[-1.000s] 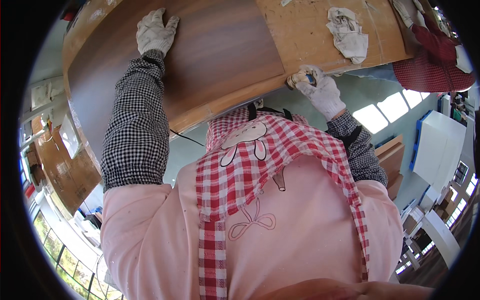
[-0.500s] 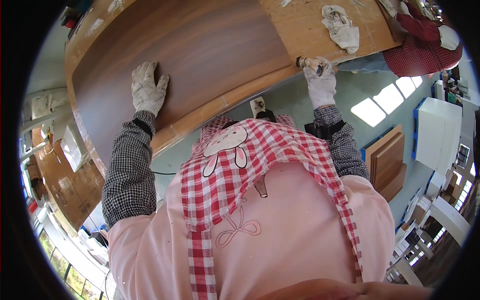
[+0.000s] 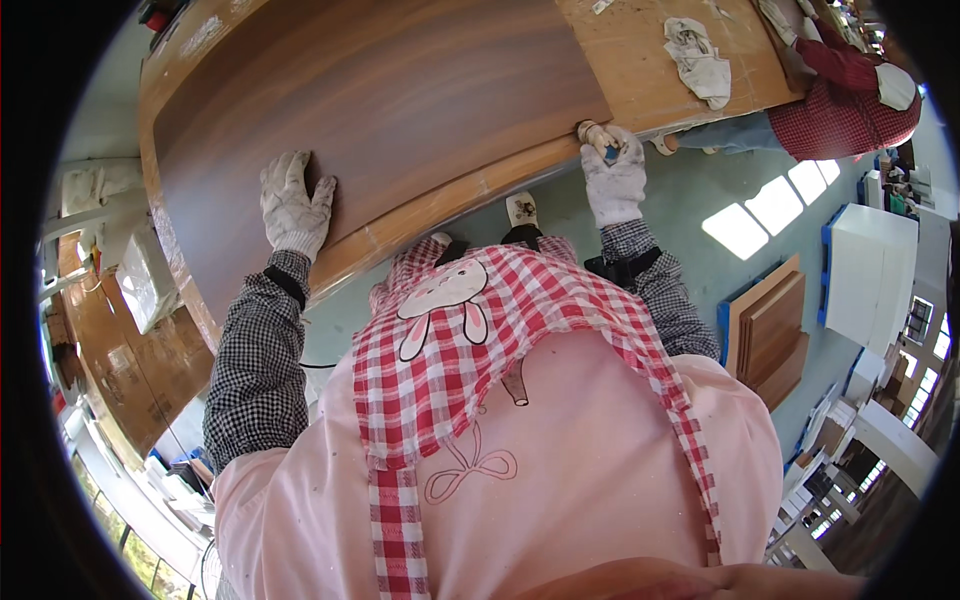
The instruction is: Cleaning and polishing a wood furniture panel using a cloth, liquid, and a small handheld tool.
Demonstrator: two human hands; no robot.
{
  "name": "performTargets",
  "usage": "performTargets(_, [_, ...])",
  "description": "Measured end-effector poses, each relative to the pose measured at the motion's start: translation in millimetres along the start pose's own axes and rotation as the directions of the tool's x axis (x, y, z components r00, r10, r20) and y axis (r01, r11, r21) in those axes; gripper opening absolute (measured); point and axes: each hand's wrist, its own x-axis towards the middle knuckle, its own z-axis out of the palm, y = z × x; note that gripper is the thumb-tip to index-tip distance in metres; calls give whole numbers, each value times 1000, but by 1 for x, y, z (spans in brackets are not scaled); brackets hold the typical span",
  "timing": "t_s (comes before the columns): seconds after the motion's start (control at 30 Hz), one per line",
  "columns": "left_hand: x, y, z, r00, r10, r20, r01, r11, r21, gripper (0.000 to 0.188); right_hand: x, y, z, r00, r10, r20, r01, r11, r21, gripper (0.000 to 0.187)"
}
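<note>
A large brown wood-grain panel (image 3: 400, 110) lies flat on the work table. My left hand (image 3: 296, 205), in a worn whitish glove, rests flat on the panel near its left part, with the thumb apart from the fingers. My right hand (image 3: 612, 178), also gloved, is closed at the panel's near right corner. Between its curled fingers shows a small blue bit (image 3: 611, 153); the rest of what it grips is hidden, so its kind is unclear.
The table's tan surface (image 3: 640, 70) carries a crumpled white cloth (image 3: 698, 62) right of the panel. A person in a red checked top (image 3: 840, 115) works at the far right. Brown boards (image 3: 770, 330) lean together on the right; a cardboard-covered surface (image 3: 120, 340) stands left.
My right hand has moved slightly left along the panel's near edge to its corner. My left hand stays flat and sits a little lower in view. The view has shifted slightly.
</note>
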Motion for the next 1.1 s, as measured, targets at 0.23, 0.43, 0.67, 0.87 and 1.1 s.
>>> performTargets(0.23, [0,-6,7,1000,16,-26,-15,1000,21,51,-4,-13,2,990,-95,106,108,986,-123,45])
performTargets(0.43, [0,-3,6,998,29,-47,-27,999,27,50,41,23,-27,995,60,-79,-77,970,-232,47])
performTargets(0.67, [5,5,0,993,62,-99,-62,998,8,45,35,27,-20,992,5,-129,-28,984,-176,51])
performTargets(0.87, [9,15,-10,991,-87,101,86,996,11,49,23,18,-13,997,-1,-79,-14,982,-188,45])
performTargets(1.1, [9,11,-8,992,-83,91,82,997,5,49,-18,-64,25,863,-328,383,352,936,9,20])
